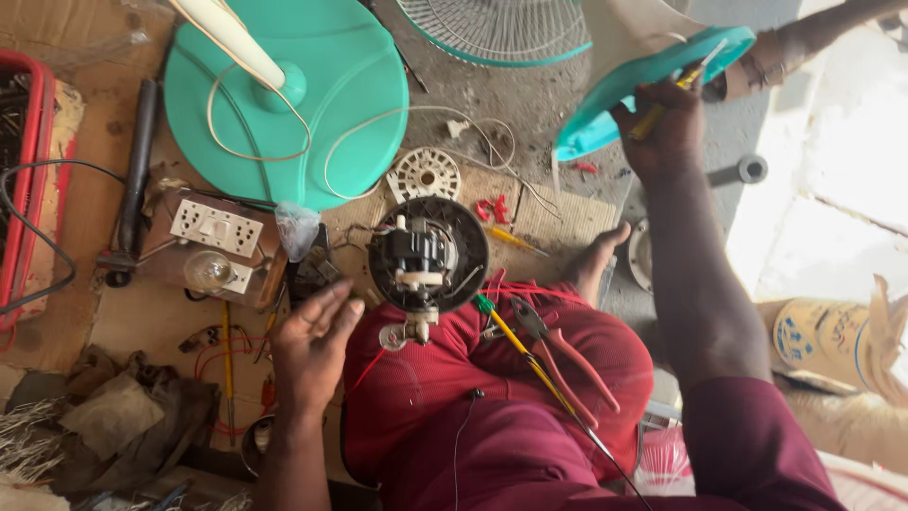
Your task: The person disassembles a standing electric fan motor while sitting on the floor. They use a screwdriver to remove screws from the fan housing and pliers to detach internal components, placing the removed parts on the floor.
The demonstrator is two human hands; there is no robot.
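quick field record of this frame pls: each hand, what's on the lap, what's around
left hand: open, palm down, holds nothing, beside the fan motor
right hand: raised, gripping a yellow-handled screwdriver against a teal fan part
lap: red-handled pliers and a green-and-yellow screwdriver on red cloth
floor: teal fan base, switchboard with bulb, fan guard

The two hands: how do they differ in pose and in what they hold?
The right hand is raised and closed on a yellow screwdriver at a teal fan part. The left hand is low and open, fingers spread, holding nothing, beside the fan motor. Both are bare.
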